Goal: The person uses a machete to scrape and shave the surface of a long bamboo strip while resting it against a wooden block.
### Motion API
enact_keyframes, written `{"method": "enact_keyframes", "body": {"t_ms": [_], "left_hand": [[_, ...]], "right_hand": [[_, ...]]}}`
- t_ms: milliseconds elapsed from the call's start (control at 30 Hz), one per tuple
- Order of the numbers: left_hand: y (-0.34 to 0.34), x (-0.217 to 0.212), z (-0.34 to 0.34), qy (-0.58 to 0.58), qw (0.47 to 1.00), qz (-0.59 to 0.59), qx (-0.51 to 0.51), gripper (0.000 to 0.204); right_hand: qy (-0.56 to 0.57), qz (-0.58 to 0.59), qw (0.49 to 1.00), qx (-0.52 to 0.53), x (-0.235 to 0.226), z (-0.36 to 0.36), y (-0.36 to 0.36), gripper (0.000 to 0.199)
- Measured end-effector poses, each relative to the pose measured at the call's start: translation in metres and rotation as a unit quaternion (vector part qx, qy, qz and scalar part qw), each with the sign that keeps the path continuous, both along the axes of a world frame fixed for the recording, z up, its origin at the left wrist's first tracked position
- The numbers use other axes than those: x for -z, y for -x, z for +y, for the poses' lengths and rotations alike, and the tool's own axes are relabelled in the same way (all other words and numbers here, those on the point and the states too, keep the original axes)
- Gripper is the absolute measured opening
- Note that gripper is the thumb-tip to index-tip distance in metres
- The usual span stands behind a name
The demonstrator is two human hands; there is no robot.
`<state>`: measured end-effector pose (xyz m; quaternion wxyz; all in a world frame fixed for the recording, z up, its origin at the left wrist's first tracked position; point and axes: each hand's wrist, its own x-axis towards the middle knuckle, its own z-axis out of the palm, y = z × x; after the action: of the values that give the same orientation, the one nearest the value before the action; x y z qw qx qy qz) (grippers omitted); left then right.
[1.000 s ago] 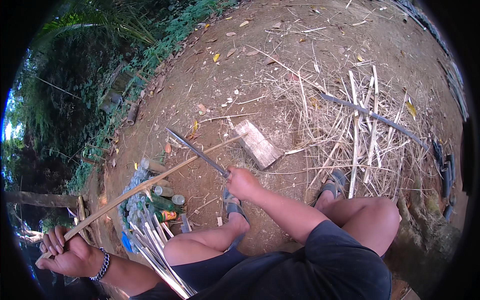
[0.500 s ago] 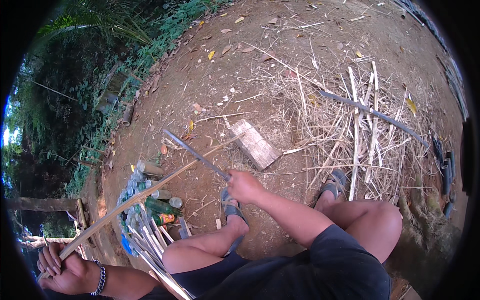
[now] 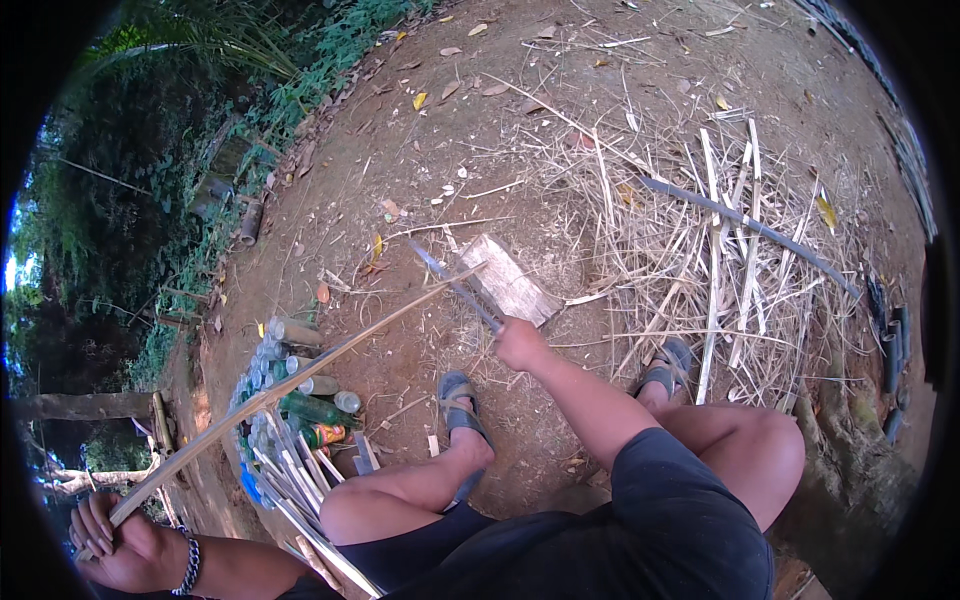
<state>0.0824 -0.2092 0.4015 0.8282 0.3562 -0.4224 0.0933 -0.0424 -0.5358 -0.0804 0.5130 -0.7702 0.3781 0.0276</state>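
My left hand (image 3: 122,543), at the lower left, is wrapped round the near end of a long thin wooden strip (image 3: 300,375). The strip slants up and away to the right, and its far tip lies over a pale wooden block (image 3: 508,280) on the ground. Closed in a fist, my right hand (image 3: 522,345) grips a long-bladed knife (image 3: 455,283) just in front of the block. The blade points up and to the left, crossing the strip near its far end. The knife's handle is mostly hidden in the fist.
Right of the block lies a heap of shavings (image 3: 660,260) with pale strips and a long dark blade-like piece (image 3: 750,225) on top. Several bottles (image 3: 318,385) stand left of my left foot. A bundle of split strips (image 3: 300,478) rests by my left leg.
My right hand and the knife have moved away from me and to the right, along the strip toward its far end and the block. My left hand keeps its hold, nearly still.
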Motion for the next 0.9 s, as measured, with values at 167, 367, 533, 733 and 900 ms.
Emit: {"method": "enact_keyframes", "body": {"t_ms": [167,367,533,733,900], "left_hand": [[0.004,0.003,-0.001,0.000,1.000,-0.013,-0.025,0.023],[0.012,0.008,-0.006,-0.027,0.999,-0.010,-0.026,0.052],[0.007,0.023,0.017,-0.007,0.996,-0.017,-0.085,0.047],[-0.022,0.032,0.055,0.032,0.956,0.119,-0.266,0.053],[-0.032,0.022,0.138,0.043,0.941,0.199,-0.269,0.056]], "right_hand": [[0.031,0.066,0.997,-0.036,0.043,-0.024,0.011,0.032],[0.073,0.105,0.990,-0.062,0.091,-0.028,0.012,0.036],[-0.081,0.071,0.994,-0.024,0.095,-0.030,0.015,0.027],[-0.446,-0.184,0.832,0.275,0.081,0.037,0.040,0.009],[-0.520,-0.348,0.668,0.404,0.006,0.065,0.023,0.011]]}}
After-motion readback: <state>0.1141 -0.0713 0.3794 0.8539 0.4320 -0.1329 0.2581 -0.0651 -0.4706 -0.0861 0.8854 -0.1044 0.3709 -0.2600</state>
